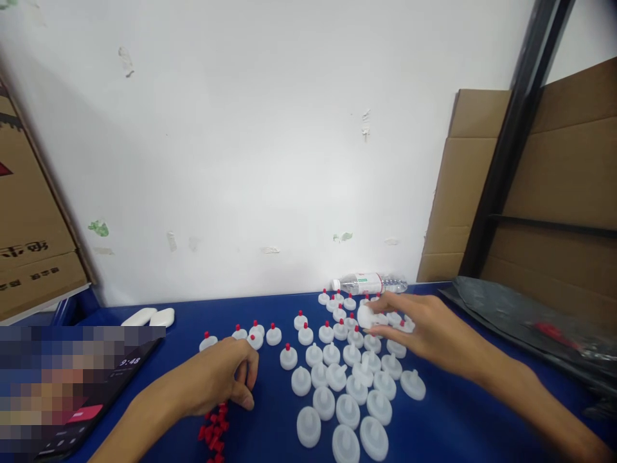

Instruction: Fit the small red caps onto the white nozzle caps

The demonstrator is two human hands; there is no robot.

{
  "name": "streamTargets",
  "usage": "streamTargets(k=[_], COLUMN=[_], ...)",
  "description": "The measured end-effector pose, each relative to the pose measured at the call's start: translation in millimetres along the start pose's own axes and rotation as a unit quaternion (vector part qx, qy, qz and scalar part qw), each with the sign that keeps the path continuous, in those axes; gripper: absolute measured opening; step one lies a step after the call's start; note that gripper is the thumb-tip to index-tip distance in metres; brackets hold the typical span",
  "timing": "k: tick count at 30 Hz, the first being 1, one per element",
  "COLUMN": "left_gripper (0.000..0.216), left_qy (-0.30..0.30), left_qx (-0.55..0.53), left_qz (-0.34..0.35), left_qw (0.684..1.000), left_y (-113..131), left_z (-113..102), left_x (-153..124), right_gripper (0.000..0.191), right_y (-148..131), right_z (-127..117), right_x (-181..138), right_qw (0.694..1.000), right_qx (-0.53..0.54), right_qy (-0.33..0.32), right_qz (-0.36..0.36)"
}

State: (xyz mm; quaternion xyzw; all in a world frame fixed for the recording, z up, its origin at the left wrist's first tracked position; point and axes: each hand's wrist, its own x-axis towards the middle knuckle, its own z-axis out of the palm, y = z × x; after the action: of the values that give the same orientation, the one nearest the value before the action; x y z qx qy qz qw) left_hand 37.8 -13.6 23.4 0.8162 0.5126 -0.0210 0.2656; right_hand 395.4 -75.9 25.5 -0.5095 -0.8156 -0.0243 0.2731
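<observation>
Right hand (pixel 419 321) just in front of the bottle (pixel 369 283), thumb and fingers pinched together on one white cap (pixel 365 316), tilted on edge among the others before the bottle. Left hand (pixel 222 373) well to the left of the bottle and on its near side, fingers curled in toward the thumb with a small gap between; cannot tell whether anything inside, fingertips being partly hidden. On the same side of the bottle, nearer still, a small pile of red stoppers (pixel 214 434), partly behind the left hand. From close before the bottle out to its left, red-tipped caps (pixel 305 334) standing on the blue table (pixel 270 418). Nearer than these, in front of the bottle and slightly left, a loose crowd of bare caps (pixel 348 411), pale stems pointing mostly upward. Far left of the bottle, two small white cases (pixel 139 317) and, closer in, a phone (pixel 108 392) partly blurred out. Right of the bottle, a cardboard sheet (pixel 460 186) upright against the wall (pixel 241 161), then a dark plastic bag (pixel 506 318). Bottle itself clear, labelled, lying sideways by the wall.
</observation>
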Motion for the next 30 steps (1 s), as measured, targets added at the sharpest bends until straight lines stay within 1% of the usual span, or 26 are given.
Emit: streamTargets(k=[2,5,9,12,13,15,18,20,22,24,26,28,30], left_gripper=[0.006,0.004,0.012,0.017,0.019,0.025,0.033,0.035,0.033,0.029,0.028,0.028,0.026], left_qy=[0.009,0.013,0.037,0.065,0.089,0.168,0.299,0.358,0.384,0.365,0.312,0.264,0.238], left_qx=[-0.001,0.003,0.028,0.075,0.090,0.117,0.134,0.101,0.005,-0.140,-0.264,-0.342,-0.385], left_qz=[0.012,0.022,0.040,0.060,0.075,0.126,0.216,0.271,0.298,0.276,0.251,0.247,0.253], left_qw=[1.000,1.000,0.998,0.993,0.989,0.971,0.920,0.888,0.874,0.878,0.878,0.867,0.855], left_y=[-2.4,-9.2,-15.0,-9.3,-5.8,2.2,14.2,23.3,34.5,47.3,59.1,66.9,69.9], left_z=[1.8,4.0,3.8,5.5,7.3,13.1,25.7,34.8,43.4,50.7,56.6,61.1,64.3], left_x=[1.8,3.7,2.3,2.9,4.2,8.4,14.2,14.5,11.6,7.2,3.7,2.2,2.7], right_gripper=[0.027,0.031,0.043,0.038,0.035,0.033,0.035,0.035,0.034,0.034,0.036,0.036,0.037], right_y=[-7.0,-16.0,-26.3,-31.1,-32.1,-33.6,-36.2,-39.0,-42.5,-45.9,-48.6,-50.5,-52.0], right_z=[8.1,16.6,20.8,22.3,23.0,25.2,30.1,33.8,37.5,41.1,45.0,48.6,51.4], right_x=[-2.3,-4.4,-3.8,-2.7,-2.7,-3.3,-4.9,-5.6,-6.1,-6.6,-7.6,-9.0,-10.3], right_qw=[0.999,0.992,0.984,0.980,0.981,0.985,0.990,0.990,0.989,0.987,0.985,0.984,0.985], right_qx=[-0.009,-0.017,-0.038,-0.055,-0.055,-0.044,-0.018,-0.011,-0.014,-0.024,-0.035,-0.040,-0.043], right_qy=[0.017,0.053,0.078,0.067,0.061,0.046,0.028,0.022,0.017,0.012,0.011,0.016,0.027], right_qz=[-0.047,-0.113,-0.156,-0.178,-0.176,-0.160,-0.139,-0.141,-0.149,-0.158,-0.167,-0.171,-0.165])
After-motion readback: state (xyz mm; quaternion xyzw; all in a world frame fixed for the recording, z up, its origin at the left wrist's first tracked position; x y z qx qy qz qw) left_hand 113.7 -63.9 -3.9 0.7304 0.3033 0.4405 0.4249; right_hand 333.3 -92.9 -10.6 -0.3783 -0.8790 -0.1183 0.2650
